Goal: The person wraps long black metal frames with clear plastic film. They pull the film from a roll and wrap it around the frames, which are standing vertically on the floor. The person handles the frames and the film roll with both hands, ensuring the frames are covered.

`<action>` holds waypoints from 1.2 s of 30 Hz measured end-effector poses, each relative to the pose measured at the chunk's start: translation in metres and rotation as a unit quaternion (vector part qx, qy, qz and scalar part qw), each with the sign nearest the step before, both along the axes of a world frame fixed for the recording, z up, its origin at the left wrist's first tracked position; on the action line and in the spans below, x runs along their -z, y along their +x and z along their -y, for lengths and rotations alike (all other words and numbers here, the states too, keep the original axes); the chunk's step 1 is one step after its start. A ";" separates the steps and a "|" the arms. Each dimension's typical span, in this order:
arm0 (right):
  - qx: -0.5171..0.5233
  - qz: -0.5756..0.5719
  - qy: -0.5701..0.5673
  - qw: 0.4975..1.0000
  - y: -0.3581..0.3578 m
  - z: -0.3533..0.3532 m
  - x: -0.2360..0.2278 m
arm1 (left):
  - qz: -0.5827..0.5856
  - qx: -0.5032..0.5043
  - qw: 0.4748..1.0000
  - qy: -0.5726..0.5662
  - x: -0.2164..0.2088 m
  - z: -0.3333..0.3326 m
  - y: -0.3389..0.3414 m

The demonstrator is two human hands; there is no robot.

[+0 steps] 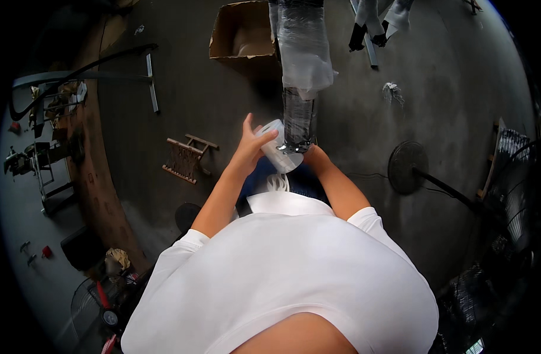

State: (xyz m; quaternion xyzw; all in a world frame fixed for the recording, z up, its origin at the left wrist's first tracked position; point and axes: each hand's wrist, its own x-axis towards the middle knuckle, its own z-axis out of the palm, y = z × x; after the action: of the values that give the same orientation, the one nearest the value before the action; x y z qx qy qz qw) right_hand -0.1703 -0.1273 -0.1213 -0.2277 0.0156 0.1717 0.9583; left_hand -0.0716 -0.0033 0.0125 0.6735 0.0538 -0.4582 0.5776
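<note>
My left hand (247,148) grips a roll of clear stretch film (280,154), its thumb lying across the roll. The roll is tilted, right against the near end of a long dark piece (298,118) wrapped in shiny film. Farther up, the same piece is covered with whitish plastic wrapping (306,50). At the right side of its near end is my right hand (316,158). Its fingers are mostly hidden behind the piece and the roll, so their grip does not show.
An open cardboard box (244,35) stands left of the wrapped piece. A small wooden stool with a woven seat (186,158) is at left on the floor. A round black base with a pole (408,167) stands at right. Crumpled plastic (392,91) and more wrapped pieces (379,23) lie beyond.
</note>
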 end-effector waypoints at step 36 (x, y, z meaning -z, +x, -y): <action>0.202 -0.028 -0.667 0.716 -0.019 0.006 -0.200 | 0.082 0.119 0.972 -0.186 0.025 0.061 0.040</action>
State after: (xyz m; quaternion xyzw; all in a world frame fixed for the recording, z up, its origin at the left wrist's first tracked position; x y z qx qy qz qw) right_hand -0.1888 -0.1335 0.0783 -0.7947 0.1988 -0.0750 0.5685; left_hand -0.0319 -0.0642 -0.0123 0.5906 -0.1601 -0.4689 0.6370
